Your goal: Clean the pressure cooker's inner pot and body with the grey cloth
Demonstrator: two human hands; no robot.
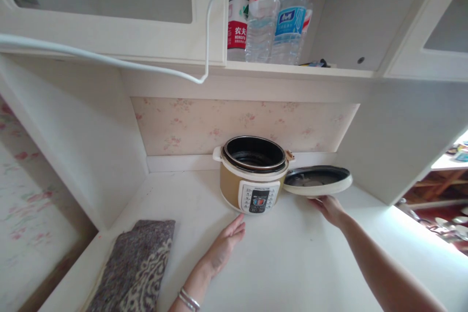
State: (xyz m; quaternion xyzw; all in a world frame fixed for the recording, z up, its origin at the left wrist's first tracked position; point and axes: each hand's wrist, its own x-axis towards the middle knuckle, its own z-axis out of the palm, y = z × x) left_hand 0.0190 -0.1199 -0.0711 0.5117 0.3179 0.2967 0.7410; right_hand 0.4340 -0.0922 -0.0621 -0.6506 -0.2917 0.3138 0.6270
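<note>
A gold and white electric cooker stands open at the back of the white counter, its dark inner pot showing. Its lid is swung out flat to the right, inner side up. My right hand reaches under the lid's front edge and touches it, with the fingertips hidden beneath. My left hand lies on the counter just in front of the cooker's control panel, fingers stretched out and holding nothing. Bracelets circle my left wrist.
A grey patterned cloth lies at the counter's front left. Water bottles stand on the shelf above, and a white cable hangs across the cabinet front. Side walls close in the counter on both sides.
</note>
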